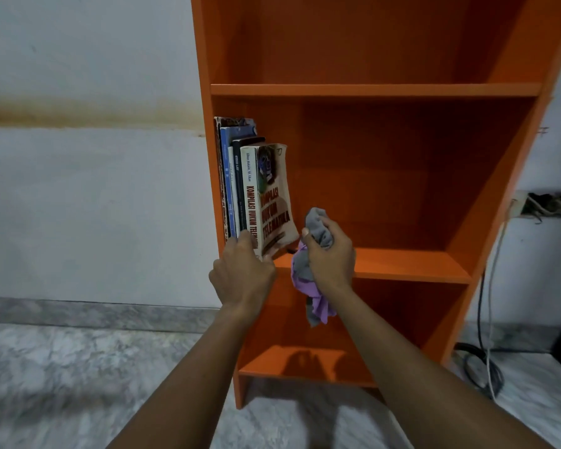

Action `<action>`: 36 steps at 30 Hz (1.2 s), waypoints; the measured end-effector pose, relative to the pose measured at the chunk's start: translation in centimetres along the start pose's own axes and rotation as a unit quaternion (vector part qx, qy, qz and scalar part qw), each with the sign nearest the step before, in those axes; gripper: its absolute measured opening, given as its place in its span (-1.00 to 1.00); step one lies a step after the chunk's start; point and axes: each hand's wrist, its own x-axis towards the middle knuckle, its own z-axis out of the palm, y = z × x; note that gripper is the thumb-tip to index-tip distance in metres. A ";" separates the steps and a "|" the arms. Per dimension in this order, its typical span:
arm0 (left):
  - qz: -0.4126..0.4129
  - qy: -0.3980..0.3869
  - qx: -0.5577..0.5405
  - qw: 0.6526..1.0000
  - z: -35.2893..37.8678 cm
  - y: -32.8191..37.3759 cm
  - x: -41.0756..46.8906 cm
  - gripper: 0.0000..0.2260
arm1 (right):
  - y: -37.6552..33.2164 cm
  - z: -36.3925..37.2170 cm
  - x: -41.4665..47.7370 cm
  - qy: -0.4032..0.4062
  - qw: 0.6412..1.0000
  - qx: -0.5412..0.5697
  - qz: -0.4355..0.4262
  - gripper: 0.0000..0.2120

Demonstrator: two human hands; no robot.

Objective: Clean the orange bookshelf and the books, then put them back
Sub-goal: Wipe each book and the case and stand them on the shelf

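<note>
On the middle shelf of the orange bookshelf [370, 90] we count approx. 5 books standing at the far left, against the side panel. Our left hand [242, 275] grips the bottom of the outermost one, the "Kompilasi Hukum Telematika" book [269, 196], which tilts right w/ its base at the shelf's front edge. Just beside it, our right hand [329, 254] is closed round 1 bunched grey-and-purple cloth [308, 286] that hangs below the shelf edge. 2 hands, both full; other shelves bare.
</note>
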 end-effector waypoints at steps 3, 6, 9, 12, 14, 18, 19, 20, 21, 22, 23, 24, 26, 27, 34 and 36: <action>0.026 -0.048 0.035 0.998 -0.5 0.9 -2.1 -0.68 | -1.4 -3.3 -0.9 0.024 1.000 0.007 -0.007 -0.62; 0.060 -0.127 0.059 0.988 -1.2 2.1 -5.0 -0.67 | -2.2 -6.4 -3.7 0.062 0.998 0.005 -0.002 -0.78; 0.034 -0.221 0.049 0.974 -0.9 2.5 -9.6 -0.73 | -0.5 -9.0 -9.0 0.086 0.996 -0.021 0.023 -0.82; 0.004 -0.299 0.018 0.954 0.7 1.7 -16.8 -0.80 | 3.0 -11.6 -15.2 0.111 0.988 -0.038 0.097 -0.74; 0.001 -0.367 0.047 0.929 2.2 -0.2 -22.7 -0.79 | 6.2 -13.3 -19.9 0.100 0.975 -0.057 0.193 -0.71; -0.043 -0.491 0.080 0.867 4.1 -5.2 -33.5 -0.70 | 12.3 -17.2 -27.4 0.085 0.933 -0.101 0.334 -0.68; -0.066 -0.505 0.074 0.857 4.3 -6.2 -35.1 -0.71 | 13.3 -17.8 -28.1 0.073 0.928 -0.105 0.350 -0.68; -0.101 -0.525 0.066 0.842 4.7 -7.2 -36.9 -0.72 | 14.2 -18.4 -28.9 0.056 0.921 -0.106 0.372 -0.69; -0.135 -0.535 0.051 0.832 5.2 -8.1 -38.3 -0.71 | 15.0 -19.0 -29.3 0.037 0.914 -0.102 0.392 -0.70; -0.169 -0.548 0.037 0.818 5.3 -8.6 -38.9 -0.69 | 15.4 -19.1 -29.4 0.018 0.910 -0.090 0.405 -0.73; -0.196 -0.566 0.024 0.800 5.9 -9.1 -39.8 -0.66 | 15.8 -19.4 -29.5 -0.003 0.903 -0.087 0.420 -0.80; -0.218 -0.578 0.003 0.787 6.3 -9.3 -40.1 -0.61 | 16.2 -19.6 -29.6 -0.026 0.897 -0.098 0.431 -0.89; -0.244 -0.585 -0.034 0.773 7.4 -9.8 -40.5 -0.48 | 17.4 -19.8 -29.9 -0.084 0.875 -0.137 0.456 -0.80; -0.275 -0.576 -0.048 0.768 8.2 -10.4 -40.7 -0.46 | 17.9 -19.7 -30.2 -0.110 0.866 -0.160 0.461 -0.66; -0.374 -0.542 -0.065 0.750 10.7 -11.9 -40.3 -0.59 | 21.1 -19.3 -32.5 -0.067 0.884 -0.084 0.454 -0.52; -0.372 -0.523 -0.063 0.764 10.6 -11.7 -40.7 -0.72 | 21.5 -19.5 -33.3 -0.043 0.883 -0.074 0.462 -0.44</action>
